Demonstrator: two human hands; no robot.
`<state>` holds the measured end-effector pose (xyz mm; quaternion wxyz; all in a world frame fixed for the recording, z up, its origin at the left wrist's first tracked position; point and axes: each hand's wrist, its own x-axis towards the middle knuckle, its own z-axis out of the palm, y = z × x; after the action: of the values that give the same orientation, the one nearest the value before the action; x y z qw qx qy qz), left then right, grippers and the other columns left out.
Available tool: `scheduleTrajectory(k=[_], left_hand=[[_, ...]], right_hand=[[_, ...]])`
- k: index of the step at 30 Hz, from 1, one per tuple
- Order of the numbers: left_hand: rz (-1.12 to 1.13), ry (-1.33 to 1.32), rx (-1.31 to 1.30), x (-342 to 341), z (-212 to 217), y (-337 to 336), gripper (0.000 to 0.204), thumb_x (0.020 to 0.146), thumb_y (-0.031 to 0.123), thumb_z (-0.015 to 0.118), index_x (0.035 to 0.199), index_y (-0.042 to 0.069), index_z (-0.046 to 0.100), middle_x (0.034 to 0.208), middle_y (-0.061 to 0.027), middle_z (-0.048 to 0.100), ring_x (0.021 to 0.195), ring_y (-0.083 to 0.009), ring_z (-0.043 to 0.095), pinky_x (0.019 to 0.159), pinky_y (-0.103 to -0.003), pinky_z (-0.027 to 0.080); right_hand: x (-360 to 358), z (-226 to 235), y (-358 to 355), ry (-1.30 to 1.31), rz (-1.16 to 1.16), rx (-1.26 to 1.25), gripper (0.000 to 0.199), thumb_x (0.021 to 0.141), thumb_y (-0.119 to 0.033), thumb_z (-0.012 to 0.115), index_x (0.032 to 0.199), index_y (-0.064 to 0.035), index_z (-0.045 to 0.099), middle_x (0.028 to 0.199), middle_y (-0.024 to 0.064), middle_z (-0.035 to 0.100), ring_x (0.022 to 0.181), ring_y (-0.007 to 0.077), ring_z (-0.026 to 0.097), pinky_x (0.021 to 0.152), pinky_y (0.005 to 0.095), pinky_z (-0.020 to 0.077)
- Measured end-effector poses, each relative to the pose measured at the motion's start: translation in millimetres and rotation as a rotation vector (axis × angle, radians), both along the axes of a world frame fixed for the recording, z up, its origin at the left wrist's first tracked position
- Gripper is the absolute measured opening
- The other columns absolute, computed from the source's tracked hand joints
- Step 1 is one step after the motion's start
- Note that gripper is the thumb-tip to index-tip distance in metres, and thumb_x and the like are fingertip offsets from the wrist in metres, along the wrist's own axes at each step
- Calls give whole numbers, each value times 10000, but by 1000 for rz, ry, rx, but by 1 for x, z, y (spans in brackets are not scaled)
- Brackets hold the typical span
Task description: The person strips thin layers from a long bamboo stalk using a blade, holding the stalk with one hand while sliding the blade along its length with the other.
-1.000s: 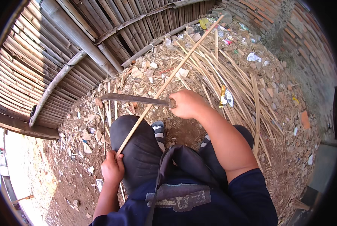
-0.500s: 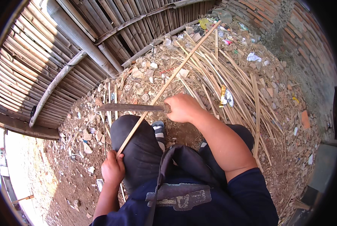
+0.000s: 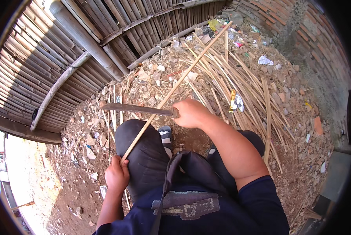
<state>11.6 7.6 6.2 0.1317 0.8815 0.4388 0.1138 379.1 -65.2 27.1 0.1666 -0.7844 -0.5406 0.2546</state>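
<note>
Left hand (image 3: 117,174) gripping a bamboo strip's (image 3: 175,87) near end, right hand (image 3: 191,112) closed on a long knife (image 3: 134,109) crossing it, rubble-strewn dirt ground (image 3: 81,188) below, bamboo slat wall (image 3: 46,58) beyond, brick wall (image 3: 312,43) right.

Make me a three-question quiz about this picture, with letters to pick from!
1. Where does the stick rest?
A. on the knee
B. on the wall
C. in a bucket

2. What colour is the shirt?
A. red
B. dark blue
C. white

3. What is the right hand doing?
A. hanging free
B. waving
C. gripping the knife

Answers: 1 A, the stick lies across the knee, its end in the left hand. 2 B, the sleeve is navy. 3 C, fingers wrap its handle.
</note>
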Motion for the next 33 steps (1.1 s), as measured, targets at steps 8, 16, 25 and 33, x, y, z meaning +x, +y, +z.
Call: scheduleTrajectory(k=[8,16,25,33], left_hand=[[2,-47,-6,3,-2,-2,239,1024,271,613,1058,40,564,768,-205,689,675,-460,673,597,-547,521],[17,34,37,4,0,-4,243,1021,273,618,1067,39,567,781,-212,696,682,-457,677,599,-546,525],[0,-55,18,2,-4,-1,237,1014,265,629,1067,41,572,791,-197,700,686,-459,676,606,-544,525],[5,-24,36,1,-3,-2,241,1012,266,637,1062,39,573,783,-201,698,682,-453,677,598,-543,524]], right_hand=[[35,-1,-2,59,-181,77,358,792,-260,732,1090,-61,737,1043,221,732,1014,402,693,893,480,560],[13,-6,-2,20,-136,40,339,813,-272,734,1105,-98,740,1044,216,735,1019,387,706,904,484,567],[31,-10,-1,0,-136,77,378,783,-242,715,1121,-76,746,1048,228,734,1022,396,706,921,479,563],[33,-1,-2,103,-197,24,397,819,-258,701,1145,-33,731,1100,239,725,1057,408,690,935,466,553]])
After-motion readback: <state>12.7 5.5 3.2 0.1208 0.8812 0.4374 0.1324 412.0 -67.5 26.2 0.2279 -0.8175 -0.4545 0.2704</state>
